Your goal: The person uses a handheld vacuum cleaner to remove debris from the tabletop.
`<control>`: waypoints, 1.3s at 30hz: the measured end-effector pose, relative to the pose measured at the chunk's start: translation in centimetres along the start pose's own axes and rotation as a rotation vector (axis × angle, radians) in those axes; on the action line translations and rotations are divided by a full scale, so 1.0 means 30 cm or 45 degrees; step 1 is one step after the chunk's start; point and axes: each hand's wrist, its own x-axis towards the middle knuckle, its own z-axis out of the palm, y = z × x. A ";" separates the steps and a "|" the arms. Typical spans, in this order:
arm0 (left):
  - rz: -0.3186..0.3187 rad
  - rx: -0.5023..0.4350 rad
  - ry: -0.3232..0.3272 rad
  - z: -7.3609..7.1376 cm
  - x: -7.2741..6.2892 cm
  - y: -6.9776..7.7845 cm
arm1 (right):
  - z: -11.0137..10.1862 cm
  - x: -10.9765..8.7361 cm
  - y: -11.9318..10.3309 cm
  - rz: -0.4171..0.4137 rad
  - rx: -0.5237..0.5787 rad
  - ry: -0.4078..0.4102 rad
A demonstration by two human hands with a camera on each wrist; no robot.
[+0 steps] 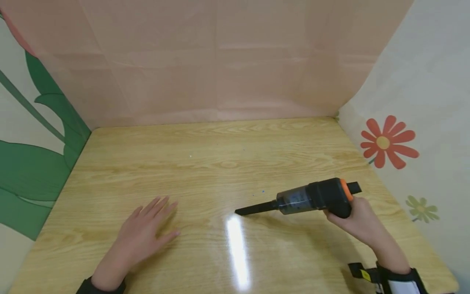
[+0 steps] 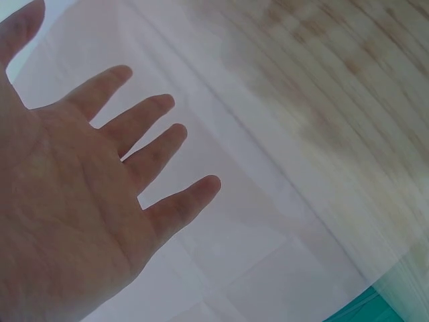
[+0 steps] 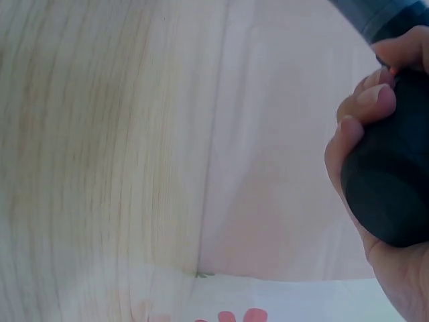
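Observation:
My right hand (image 1: pixel 361 218) grips a black handheld vacuum cleaner (image 1: pixel 328 197) with a see-through dust cup and an orange ring at its rear. Its narrow nozzle (image 1: pixel 257 207) points left, the tip close over the wooden table. In the right wrist view, curled fingers (image 3: pixel 365 100) wrap the black handle (image 3: pixel 392 174). My left hand (image 1: pixel 141 232) holds nothing; its fingers are spread and straight above the table's left part. The left wrist view shows the bare palm (image 2: pixel 67 208). Tiny blue specks (image 1: pixel 262 191) lie on the table just beyond the nozzle.
The light wooden table (image 1: pixel 165 151) spreads under both hands. A pink sheet (image 1: pixel 216 61) hangs along its back edge. Flower-printed wall covering (image 1: pixel 389 183) stands at the right, green leaf print (image 1: pixel 25 171) at the left. A white speck (image 1: pixel 190 156) lies farther back.

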 end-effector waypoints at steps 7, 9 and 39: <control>-0.019 0.006 0.010 -0.010 0.003 -0.018 | -0.014 0.009 0.035 -0.011 -0.063 0.075; -0.031 0.009 -0.001 -0.010 0.005 -0.024 | -0.022 0.011 0.049 0.016 -0.097 0.113; -0.034 0.077 0.031 -0.027 0.173 -0.162 | -0.024 0.183 0.150 0.167 -0.148 0.230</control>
